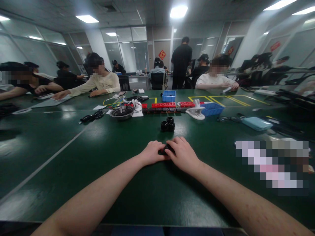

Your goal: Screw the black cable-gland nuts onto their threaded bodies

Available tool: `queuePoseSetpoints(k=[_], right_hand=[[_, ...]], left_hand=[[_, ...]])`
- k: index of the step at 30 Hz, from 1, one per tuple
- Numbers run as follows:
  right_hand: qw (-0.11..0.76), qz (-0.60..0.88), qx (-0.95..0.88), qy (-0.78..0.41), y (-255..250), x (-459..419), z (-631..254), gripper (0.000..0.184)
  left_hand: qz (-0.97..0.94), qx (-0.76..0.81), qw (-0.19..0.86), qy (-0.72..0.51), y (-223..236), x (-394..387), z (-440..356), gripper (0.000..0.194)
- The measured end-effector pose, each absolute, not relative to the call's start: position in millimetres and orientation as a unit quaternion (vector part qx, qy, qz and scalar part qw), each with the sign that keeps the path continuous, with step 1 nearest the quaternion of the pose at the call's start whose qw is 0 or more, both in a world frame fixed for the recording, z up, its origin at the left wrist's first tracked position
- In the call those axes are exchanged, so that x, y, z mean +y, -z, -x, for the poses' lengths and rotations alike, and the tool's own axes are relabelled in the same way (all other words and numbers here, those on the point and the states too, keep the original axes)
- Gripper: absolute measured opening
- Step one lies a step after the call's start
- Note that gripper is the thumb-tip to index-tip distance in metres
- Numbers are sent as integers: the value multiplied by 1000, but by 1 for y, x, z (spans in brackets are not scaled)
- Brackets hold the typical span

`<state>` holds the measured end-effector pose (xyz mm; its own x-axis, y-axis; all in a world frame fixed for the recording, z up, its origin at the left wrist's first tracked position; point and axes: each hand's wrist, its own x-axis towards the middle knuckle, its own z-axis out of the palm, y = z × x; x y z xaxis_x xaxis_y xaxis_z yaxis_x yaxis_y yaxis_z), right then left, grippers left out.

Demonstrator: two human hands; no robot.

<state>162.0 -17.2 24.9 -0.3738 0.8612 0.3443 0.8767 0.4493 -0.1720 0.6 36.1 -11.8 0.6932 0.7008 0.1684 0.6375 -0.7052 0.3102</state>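
My left hand (pixel 154 152) and my right hand (pixel 182 154) meet over the green table. Between them is a small dark object (pixel 162 150), mostly covered by the fingers, so its kind is not clear. Both hands have their fingers closed around it, the left from one side and the right from above and the other side. Just beyond the hands stands a tight cluster of glossy black round pieces (pixel 164 126), one of them higher in view than the other two. Neither hand touches that cluster.
Farther back are a metal bowl (pixel 121 113), a row of red and black blocks (pixel 163 105), blue bins (pixel 212 109) and a white clip stand (pixel 196 111). A pale blue case (pixel 257 123) and cables lie at right. Several people sit around the table.
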Motion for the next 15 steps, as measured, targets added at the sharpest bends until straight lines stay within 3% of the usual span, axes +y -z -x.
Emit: queuePoseSetpoints(k=[15], right_hand=[[206,438,-875,-22,-32,-21,-163,23]], left_hand=[[-908,388,104,-119,13,38,-2,28]])
